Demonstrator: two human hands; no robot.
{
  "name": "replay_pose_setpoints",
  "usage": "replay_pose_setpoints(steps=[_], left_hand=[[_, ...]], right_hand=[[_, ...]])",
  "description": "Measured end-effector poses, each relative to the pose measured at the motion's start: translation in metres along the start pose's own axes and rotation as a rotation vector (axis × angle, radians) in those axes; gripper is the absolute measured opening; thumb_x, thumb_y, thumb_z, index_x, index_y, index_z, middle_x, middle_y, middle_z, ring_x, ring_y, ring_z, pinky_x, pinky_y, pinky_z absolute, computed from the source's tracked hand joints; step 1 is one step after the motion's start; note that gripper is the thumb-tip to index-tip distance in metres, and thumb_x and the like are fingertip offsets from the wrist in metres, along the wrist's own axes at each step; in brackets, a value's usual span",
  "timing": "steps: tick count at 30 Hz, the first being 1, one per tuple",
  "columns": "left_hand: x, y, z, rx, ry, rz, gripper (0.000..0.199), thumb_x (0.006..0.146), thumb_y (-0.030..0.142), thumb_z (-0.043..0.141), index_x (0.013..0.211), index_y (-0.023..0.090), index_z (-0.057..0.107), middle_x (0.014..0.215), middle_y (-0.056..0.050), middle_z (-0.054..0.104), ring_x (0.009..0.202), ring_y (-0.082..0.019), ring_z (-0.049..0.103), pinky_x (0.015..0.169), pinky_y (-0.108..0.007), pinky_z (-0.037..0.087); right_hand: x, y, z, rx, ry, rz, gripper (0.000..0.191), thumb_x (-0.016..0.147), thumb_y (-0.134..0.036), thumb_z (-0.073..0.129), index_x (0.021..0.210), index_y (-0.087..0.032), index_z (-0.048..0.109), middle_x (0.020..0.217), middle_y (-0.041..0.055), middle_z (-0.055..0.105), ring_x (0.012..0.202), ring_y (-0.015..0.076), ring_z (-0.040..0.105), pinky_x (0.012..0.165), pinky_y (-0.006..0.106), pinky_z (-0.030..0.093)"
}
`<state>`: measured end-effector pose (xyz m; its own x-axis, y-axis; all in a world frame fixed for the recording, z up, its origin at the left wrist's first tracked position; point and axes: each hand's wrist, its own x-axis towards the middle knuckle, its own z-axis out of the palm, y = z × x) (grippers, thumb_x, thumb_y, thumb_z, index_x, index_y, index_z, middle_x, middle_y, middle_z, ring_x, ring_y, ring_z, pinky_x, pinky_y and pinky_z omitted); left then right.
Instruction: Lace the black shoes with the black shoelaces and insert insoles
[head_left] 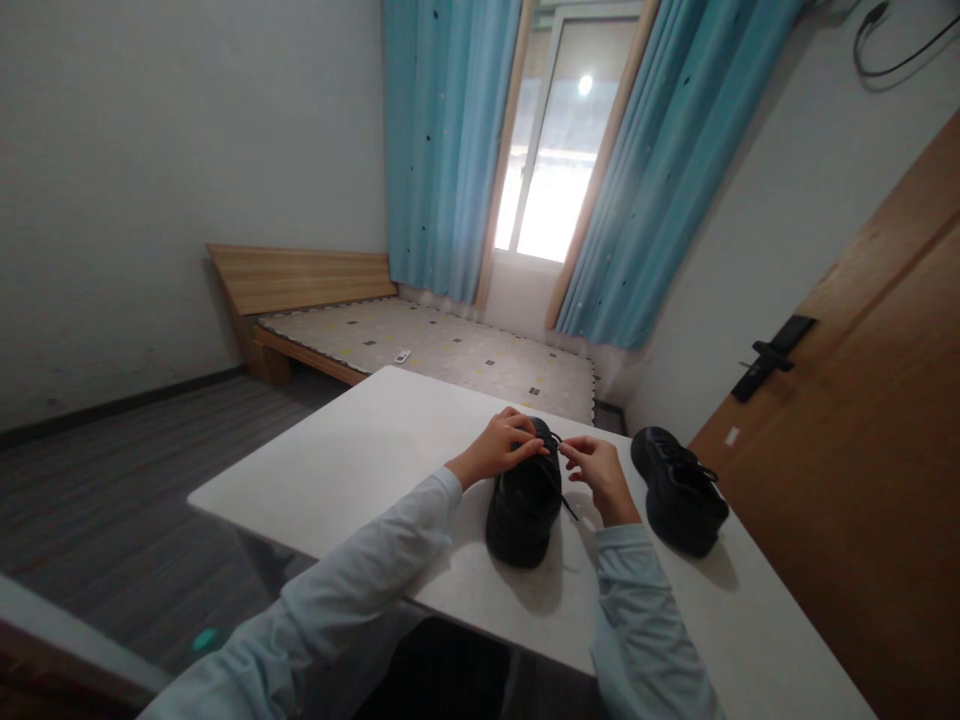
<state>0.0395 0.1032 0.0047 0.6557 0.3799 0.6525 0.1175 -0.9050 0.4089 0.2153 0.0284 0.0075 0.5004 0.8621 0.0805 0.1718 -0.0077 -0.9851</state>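
A black lace-up shoe (523,515) stands on the white table (360,450), its heel toward me and its toe pointing away. My left hand (504,445) lies over the front of this shoe, fingers bent around the lace area; whether they grip a lace is too small to tell. At the right side of the laces, my right hand (595,468) pinches a black shoelace (553,437) between thumb and fingers. One loose lace end hangs by the shoe's right side. A second black shoe (679,492) sits farther right on the table.
Beyond the table is a bed (450,350) with a small white object (403,356) on it. Blue curtains (450,150) frame a window (566,130). On the right stands a wooden door (862,430) with a black handle (772,358).
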Motion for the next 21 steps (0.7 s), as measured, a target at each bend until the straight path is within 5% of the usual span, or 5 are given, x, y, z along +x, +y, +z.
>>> replay_pose_setpoints(steps=[13, 21], left_hand=[[0.0002, 0.0011, 0.0021, -0.074, -0.034, -0.004, 0.031, 0.090, 0.036, 0.047, 0.095, 0.020, 0.072, 0.087, -0.005, 0.068, 0.087, -0.017, 0.052, 0.087, -0.030, 0.039], [0.0028, 0.0059, -0.0018, -0.203, 0.105, -0.233, 0.029, 0.091, 0.034, 0.045, 0.089, 0.018, 0.069, 0.082, -0.001, 0.070, 0.086, -0.015, 0.056, 0.082, -0.026, 0.041]], right_hand=[[-0.0002, -0.0015, 0.0015, -0.127, -0.049, 0.042, 0.012, 0.059, -0.024, 0.064, 0.060, -0.012, 0.063, 0.053, 0.0004, 0.057, 0.041, 0.0086, 0.047, 0.033, 0.019, 0.036], [0.0033, 0.0048, 0.0015, -0.256, -0.003, -0.063, 0.014, 0.061, -0.026, 0.062, 0.060, -0.012, 0.064, 0.053, 0.0026, 0.060, 0.041, 0.0095, 0.049, 0.032, 0.018, 0.037]])
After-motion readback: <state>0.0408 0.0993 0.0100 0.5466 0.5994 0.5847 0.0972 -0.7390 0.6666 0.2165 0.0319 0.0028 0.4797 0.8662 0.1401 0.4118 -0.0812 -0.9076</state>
